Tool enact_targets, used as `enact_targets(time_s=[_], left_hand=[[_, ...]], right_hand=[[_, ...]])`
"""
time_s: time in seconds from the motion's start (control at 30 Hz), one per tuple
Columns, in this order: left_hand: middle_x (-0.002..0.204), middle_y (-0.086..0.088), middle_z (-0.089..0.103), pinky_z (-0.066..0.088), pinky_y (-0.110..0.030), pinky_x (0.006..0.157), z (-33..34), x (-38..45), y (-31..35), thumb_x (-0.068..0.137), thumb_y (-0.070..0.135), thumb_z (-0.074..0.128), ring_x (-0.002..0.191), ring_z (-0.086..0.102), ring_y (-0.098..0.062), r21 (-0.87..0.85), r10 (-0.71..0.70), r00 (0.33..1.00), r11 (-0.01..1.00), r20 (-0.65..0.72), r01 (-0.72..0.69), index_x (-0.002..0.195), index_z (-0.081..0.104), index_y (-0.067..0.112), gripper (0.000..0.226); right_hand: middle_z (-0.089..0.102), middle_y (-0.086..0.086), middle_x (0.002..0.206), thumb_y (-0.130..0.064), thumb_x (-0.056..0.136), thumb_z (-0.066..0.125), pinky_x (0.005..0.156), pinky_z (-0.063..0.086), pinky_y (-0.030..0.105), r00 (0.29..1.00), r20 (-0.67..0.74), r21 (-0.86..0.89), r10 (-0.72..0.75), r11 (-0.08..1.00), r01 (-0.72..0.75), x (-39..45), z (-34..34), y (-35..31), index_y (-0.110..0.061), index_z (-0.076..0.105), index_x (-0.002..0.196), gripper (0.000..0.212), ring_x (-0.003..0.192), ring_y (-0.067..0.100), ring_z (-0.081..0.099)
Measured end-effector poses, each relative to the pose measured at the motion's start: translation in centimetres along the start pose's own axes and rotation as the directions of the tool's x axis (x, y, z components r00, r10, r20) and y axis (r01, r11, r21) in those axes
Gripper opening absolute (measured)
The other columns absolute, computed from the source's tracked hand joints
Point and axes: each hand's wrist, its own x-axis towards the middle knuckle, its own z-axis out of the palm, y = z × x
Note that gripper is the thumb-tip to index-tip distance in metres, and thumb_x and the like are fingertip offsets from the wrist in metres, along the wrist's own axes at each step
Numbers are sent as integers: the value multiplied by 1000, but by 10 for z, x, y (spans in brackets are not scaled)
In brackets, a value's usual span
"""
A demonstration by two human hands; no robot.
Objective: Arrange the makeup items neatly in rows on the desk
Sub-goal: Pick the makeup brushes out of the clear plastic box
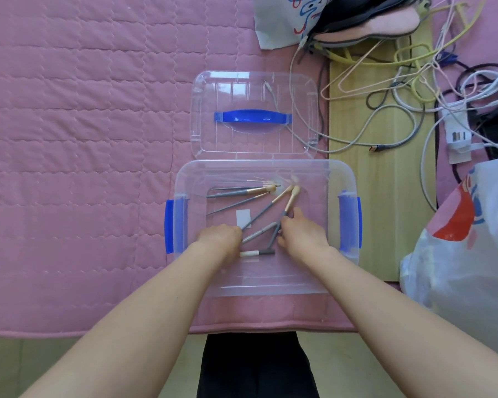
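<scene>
Nearest the camera, two bare forearms reach forward over a dark garment [256,366] at 6 o'clock and across the near edge of a pink quilted cover [84,139] into a clear plastic storage box [266,285] with blue side latches [170,226].

Inside the box, the left hand [222,239] sits at about 7 o'clock of the box floor, fingers curled down over the handle ends of the grey makeup brushes; whether it actually grips one cannot be told, since the fingertips are hidden under the hand. The right hand [302,232] lies at about 5 o'clock of the floor, its fingers curled round the grey handle of a makeup brush [288,205] whose pale bristle head points toward 12 o'clock. Between the two hands a short white-and-grey stick [256,252] lies flat, and another grey brush handle [259,234] slants just above it.

Farther in, several more makeup brushes [242,192] fan out across the box floor from 9 to 12 o'clock, their gold ferrules and pale heads gathered near the far wall.

Beyond the box, touching its far rim, the clear lid [207,93] with a blue handle [253,116] lies flat on the cover.

At 1 to 3 o'clock, a tangle of cables and wire hangers [400,90] sprawls over a pale wooden board [385,196], with a white plastic bag [457,268] at 4 o'clock and a pink-lined slipper [385,21] at the far top right.
</scene>
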Motion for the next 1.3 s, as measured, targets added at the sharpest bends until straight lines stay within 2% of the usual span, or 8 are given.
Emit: enact_targets(time_s=[0.23, 0.43, 0.6, 0.77, 0.9, 1.03, 1.17, 1.3], left_hand=[[113, -10, 59, 49, -39, 81, -10, -10, -3, 93, 17, 49, 100, 60, -32, -42, 8, 999, 999, 48, -6, 116, 56, 13, 25], [95, -6, 69, 54, -38, 77, -24, -51, -8, 94, 23, 48, 88, 65, -26, -360, -56, 994, 933, -98, 18, 100, 61, 15, 17], [75, 3, 73, 44, -26, 58, -35, -120, -1, 93, 22, 49, 65, 57, -11, -664, -104, 968, 743, -227, -76, 74, 56, 20, 20], [71, -2, 73, 47, -29, 60, -37, -195, 17, 93, 18, 52, 55, 56, -7, -885, -180, 938, 420, -296, -199, 83, 59, 5, 18], [73, -6, 73, 42, -19, 51, -34, -252, 34, 95, 15, 53, 50, 50, -8, -939, -281, 901, 186, -332, -288, 79, 55, 8, 18], [75, -6, 74, 38, -17, 45, -26, -302, 47, 95, 16, 56, 47, 49, -9, -944, -401, 869, -32, -289, -329, 92, 62, 3, 14], [80, -4, 75, 37, -23, 51, -14, -351, 56, 95, 23, 55, 54, 49, -11, -911, -476, 848, -198, -233, -361, 98, 64, 8, 18], [81, -3, 74, 38, -24, 53, 0, -394, 57, 95, 25, 55, 56, 49, -10, -864, -542, 811, -277, -221, -421, 99, 66, 11, 18]], right_hand=[[41, 13, 119, -32, 92, 51, 76, 44, 37, 999, 24, 76, -28, 997, 26, -5, -10, 1, -10, 48, 118, 34, 102, 37, 57], [60, -6, 74, -46, 85, 61, 64, 41, 31, 994, -108, 518, -17, 852, 71, -38, -43, 3, -21, 43, 66, 36, 78, 21, 58], [47, 2, 61, -38, 91, 55, 50, 39, 23, 998, 46, 853, -51, 521, -12, -94, -83, 1, -13, 45, 78, 30, 53, 16, 56], [57, 4, 69, -32, 92, 58, 49, 38, 24, 989, 86, 942, -118, 333, -42, -159, -115, -3, -8, 53, 83, 26, 57, 18, 63], [55, 3, 69, -33, 91, 61, 49, 38, 24, 984, 87, 979, -154, 195, -56, -207, -136, -12, -7, 64, 98, 27, 59, 20, 57], [58, 5, 78, -37, 96, 52, 58, 46, 28, 969, 127, 991, -211, 58, -117, -252, -155, -28, -13, 66, 99, 28, 68, 20, 57], [58, 12, 89, -11, 90, 48, 67, 50, 33, 953, 163, 982, -257, -48, -181, -289, -169, -48, -8, 67, 100, 22, 78, 26, 60], [60, 17, 88, 2, 88, 45, 67, 55, 37, 940, 129, 990, -316, -14, -141, -319, -170, -71, 0, 65, 102, 25, 77, 27, 65]])
